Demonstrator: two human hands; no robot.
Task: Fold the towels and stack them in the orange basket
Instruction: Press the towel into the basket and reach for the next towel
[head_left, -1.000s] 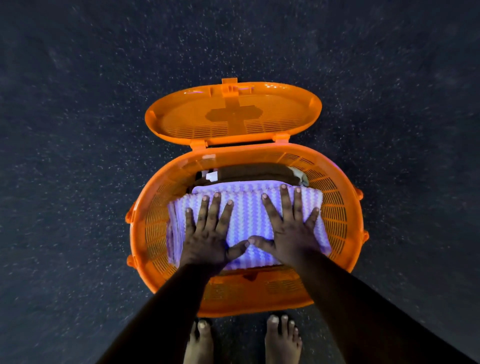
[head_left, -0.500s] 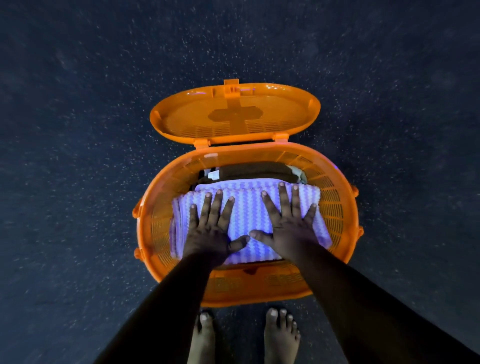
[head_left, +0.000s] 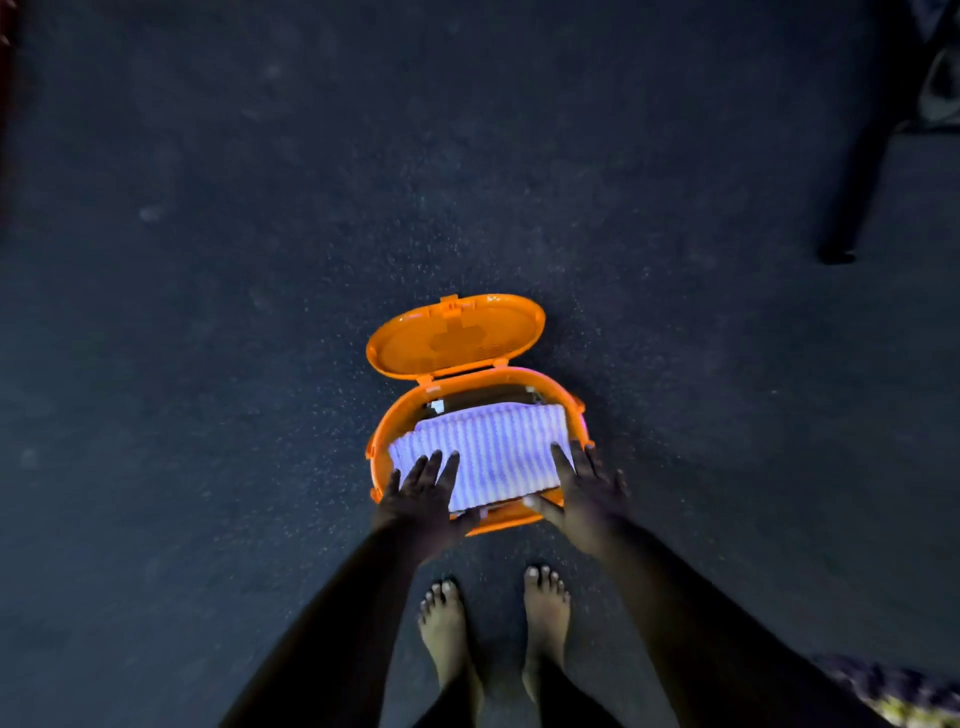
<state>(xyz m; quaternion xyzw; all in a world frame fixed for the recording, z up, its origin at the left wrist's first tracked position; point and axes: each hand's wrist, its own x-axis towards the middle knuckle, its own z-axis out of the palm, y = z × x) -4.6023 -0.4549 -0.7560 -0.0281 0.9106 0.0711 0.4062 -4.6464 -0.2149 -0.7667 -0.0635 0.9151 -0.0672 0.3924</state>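
An orange basket (head_left: 397, 418) stands on the dark floor with its lid (head_left: 454, 338) hinged open at the back. A folded white and purple striped towel (head_left: 493, 452) lies on top inside it, over darker folded cloth at the far side. My left hand (head_left: 421, 493) hovers over the towel's near left corner, fingers spread, holding nothing. My right hand (head_left: 587, 488) hangs over the basket's near right rim, fingers apart and empty. Both hands seem lifted off the towel.
My bare feet (head_left: 493, 618) stand just in front of the basket. A dark furniture leg (head_left: 852, 197) rises at the far right. A patterned cloth (head_left: 893, 691) shows in the bottom right corner. Dark speckled floor surrounds the basket.
Both hands have lifted off the towel and drawn apart toward the basket's near corners. The camera has risen, so the basket looks smaller and farther away.
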